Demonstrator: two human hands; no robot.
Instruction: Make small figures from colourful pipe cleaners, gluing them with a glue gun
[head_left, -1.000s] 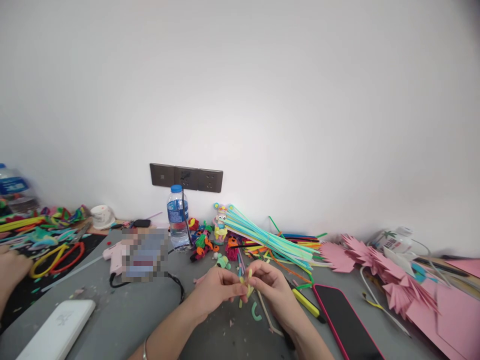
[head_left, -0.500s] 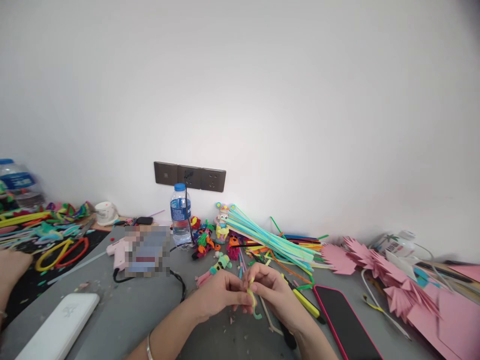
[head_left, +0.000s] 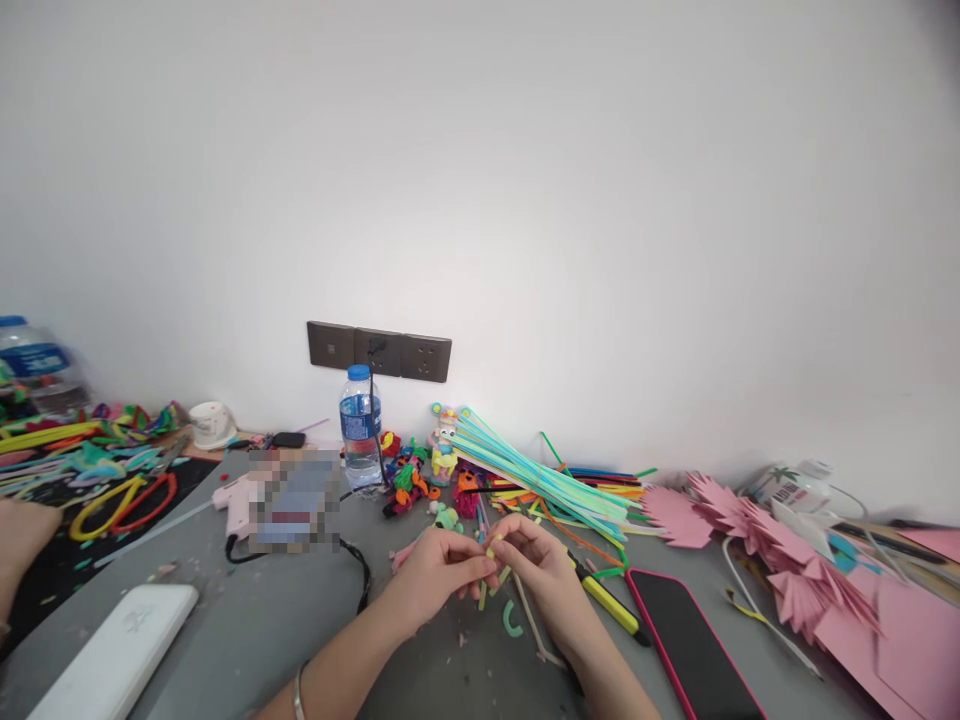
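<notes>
Both my hands meet above the middle of the grey table (head_left: 262, 640). Thumb and fingers of my left hand (head_left: 442, 580) are pinched together against those of my right hand (head_left: 536, 568). Between the fingertips shows a bit of a yellow fuzzy strip (head_left: 492, 546), apparently pipe cleaner; most of it is hidden. A green curved piece (head_left: 511, 620) is visible just below my fingers. Behind my left hand lies a green and pink fuzzy figure (head_left: 448, 517), partly covered. A yellow-and-black utility knife (head_left: 611, 608) lies beside my right wrist.
A phone (head_left: 690, 645) lies to the right, near folded pink paper (head_left: 810, 600). Bundled pipe cleaners (head_left: 547, 480) and a water bottle (head_left: 361, 430) are at the back. On the left are a white power bank (head_left: 116, 650), a pink glue gun (head_left: 238, 505) and another person's hand (head_left: 26, 540).
The yellow strip, which hung below my fingers, is now mostly hidden between them. The green curved piece shows apart from it. My right hand has shifted slightly left and upward.
</notes>
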